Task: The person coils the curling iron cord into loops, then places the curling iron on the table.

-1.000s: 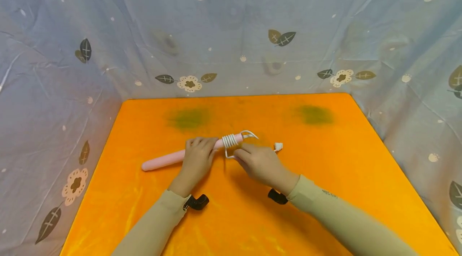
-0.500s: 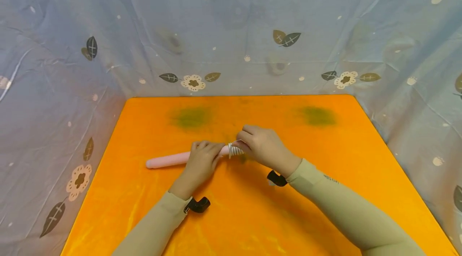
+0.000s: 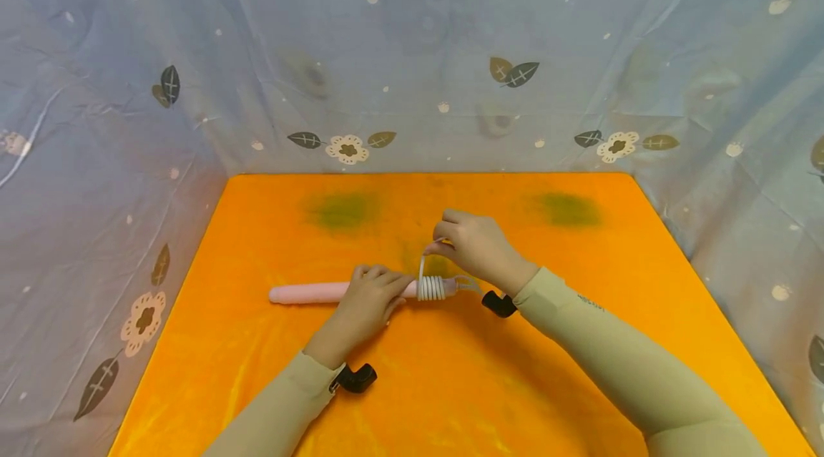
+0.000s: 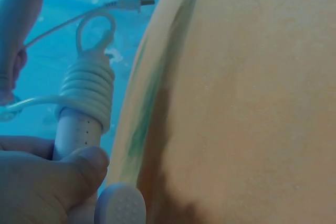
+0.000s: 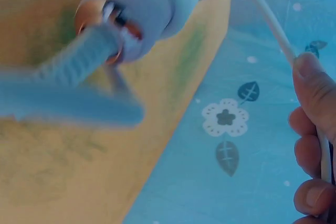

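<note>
Where leaf-printed sheeting hangs behind it, an orange tabletop bears green smudges. Left fingers curl round a pink wand; right fingers pinch its white cord.

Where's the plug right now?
In the left wrist view, the plug is left of centre near the top, just above and right of the cord loop.

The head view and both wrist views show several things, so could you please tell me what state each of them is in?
Pink wand: held, one end wrapped.
White cord: coiled several times round the wand, with a length leading off the coils.
Plug: unplugged, prongs bare.
Left hand: gripping the wand.
Right hand: pinching the cord.
Orange table: marked with green patches.
</note>
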A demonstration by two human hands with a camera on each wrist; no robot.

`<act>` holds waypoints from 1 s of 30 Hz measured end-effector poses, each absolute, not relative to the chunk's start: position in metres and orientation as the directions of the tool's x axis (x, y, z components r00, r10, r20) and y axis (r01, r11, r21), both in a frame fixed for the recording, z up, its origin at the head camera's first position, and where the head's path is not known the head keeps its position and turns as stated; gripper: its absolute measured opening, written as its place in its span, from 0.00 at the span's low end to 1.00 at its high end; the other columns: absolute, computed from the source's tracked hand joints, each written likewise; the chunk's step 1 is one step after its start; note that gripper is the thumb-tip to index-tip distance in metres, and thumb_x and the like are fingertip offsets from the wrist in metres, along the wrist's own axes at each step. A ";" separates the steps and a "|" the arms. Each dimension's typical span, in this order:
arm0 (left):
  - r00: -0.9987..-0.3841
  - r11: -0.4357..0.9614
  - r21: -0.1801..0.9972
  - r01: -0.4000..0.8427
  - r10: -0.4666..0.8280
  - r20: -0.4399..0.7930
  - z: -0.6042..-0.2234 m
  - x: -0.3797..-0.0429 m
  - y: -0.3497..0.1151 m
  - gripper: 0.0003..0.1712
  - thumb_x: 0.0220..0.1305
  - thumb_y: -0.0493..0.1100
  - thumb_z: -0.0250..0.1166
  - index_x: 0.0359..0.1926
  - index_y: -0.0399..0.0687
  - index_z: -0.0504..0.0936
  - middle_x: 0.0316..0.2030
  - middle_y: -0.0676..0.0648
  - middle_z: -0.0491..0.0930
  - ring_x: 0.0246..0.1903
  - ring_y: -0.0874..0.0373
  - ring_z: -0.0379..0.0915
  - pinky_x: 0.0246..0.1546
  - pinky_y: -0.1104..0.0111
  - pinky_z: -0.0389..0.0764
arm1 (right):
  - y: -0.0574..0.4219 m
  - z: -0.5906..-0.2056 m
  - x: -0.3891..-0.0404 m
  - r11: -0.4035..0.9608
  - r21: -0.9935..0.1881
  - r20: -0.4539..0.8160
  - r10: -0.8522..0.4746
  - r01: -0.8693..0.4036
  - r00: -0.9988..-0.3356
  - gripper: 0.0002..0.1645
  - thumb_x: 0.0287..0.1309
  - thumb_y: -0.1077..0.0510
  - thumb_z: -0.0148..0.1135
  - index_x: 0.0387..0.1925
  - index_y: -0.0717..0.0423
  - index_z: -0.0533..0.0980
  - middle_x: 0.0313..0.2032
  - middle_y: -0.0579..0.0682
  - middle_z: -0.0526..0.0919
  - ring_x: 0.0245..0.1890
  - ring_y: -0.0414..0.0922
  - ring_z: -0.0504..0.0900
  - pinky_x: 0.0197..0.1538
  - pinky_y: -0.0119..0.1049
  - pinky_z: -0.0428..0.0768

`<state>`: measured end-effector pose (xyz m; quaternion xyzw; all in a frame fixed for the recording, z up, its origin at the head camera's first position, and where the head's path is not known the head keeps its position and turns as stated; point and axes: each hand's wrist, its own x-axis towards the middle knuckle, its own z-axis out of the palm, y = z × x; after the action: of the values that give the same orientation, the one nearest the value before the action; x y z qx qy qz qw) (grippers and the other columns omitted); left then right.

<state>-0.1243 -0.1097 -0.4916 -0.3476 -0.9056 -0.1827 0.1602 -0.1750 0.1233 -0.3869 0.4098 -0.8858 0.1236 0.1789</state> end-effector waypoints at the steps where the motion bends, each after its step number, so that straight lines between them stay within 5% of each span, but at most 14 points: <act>1: -0.703 0.687 0.217 0.693 0.579 0.412 -0.492 -0.124 -0.111 0.23 0.62 0.44 0.69 0.58 0.49 0.80 0.49 0.51 0.82 0.46 0.53 0.72 0.47 0.55 0.64 | 0.124 -0.388 -0.176 0.637 -0.080 0.408 -0.681 -0.767 -0.608 0.14 0.54 0.45 0.69 0.27 0.51 0.81 0.26 0.42 0.72 0.21 0.35 0.72 0.25 0.27 0.74; 7: -0.673 0.653 0.223 0.724 0.598 0.435 -0.487 -0.118 -0.117 0.23 0.62 0.45 0.68 0.59 0.53 0.80 0.50 0.52 0.81 0.46 0.54 0.71 0.47 0.56 0.64 | 0.121 -0.389 -0.185 0.630 -0.164 0.351 -0.682 -0.759 -0.641 0.15 0.53 0.42 0.69 0.27 0.48 0.81 0.26 0.40 0.72 0.22 0.34 0.72 0.25 0.28 0.73; 14: -0.623 0.618 0.208 0.758 0.592 0.511 -0.483 -0.115 -0.124 0.26 0.59 0.43 0.71 0.59 0.53 0.80 0.50 0.52 0.81 0.47 0.54 0.71 0.47 0.58 0.64 | 0.124 -0.393 -0.199 0.666 -0.387 0.152 -0.636 -0.637 -0.757 0.13 0.55 0.39 0.66 0.27 0.41 0.81 0.26 0.36 0.72 0.24 0.35 0.71 0.30 0.32 0.73; 21: -0.577 0.604 0.188 0.774 0.550 0.604 -0.477 -0.118 -0.126 0.25 0.58 0.42 0.71 0.58 0.49 0.80 0.49 0.50 0.82 0.47 0.51 0.73 0.47 0.56 0.66 | 0.126 -0.413 -0.205 0.656 -0.476 0.100 -0.622 -0.586 -0.777 0.16 0.61 0.40 0.61 0.30 0.45 0.83 0.29 0.41 0.80 0.26 0.37 0.74 0.32 0.35 0.75; 26: -0.584 0.619 0.200 0.759 0.513 0.629 -0.473 -0.120 -0.128 0.24 0.61 0.43 0.68 0.59 0.48 0.78 0.49 0.49 0.81 0.48 0.50 0.73 0.49 0.54 0.65 | 0.122 -0.431 -0.198 0.642 -0.452 0.129 -0.640 -0.620 -0.757 0.16 0.67 0.45 0.57 0.34 0.49 0.85 0.30 0.42 0.83 0.29 0.37 0.76 0.36 0.35 0.76; 30: -0.595 0.637 0.210 0.742 0.481 0.644 -0.471 -0.124 -0.128 0.24 0.62 0.43 0.67 0.59 0.45 0.77 0.50 0.47 0.80 0.48 0.49 0.73 0.50 0.53 0.65 | 0.121 -0.442 -0.187 0.598 -0.479 0.178 -0.650 -0.642 -0.739 0.07 0.61 0.60 0.62 0.38 0.55 0.84 0.34 0.45 0.84 0.34 0.43 0.80 0.41 0.38 0.78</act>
<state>-0.1238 -0.1278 -0.4714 -0.3548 -0.8615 -0.2356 0.2765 -0.1867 0.1213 -0.4423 0.3615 -0.8939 0.2649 -0.0074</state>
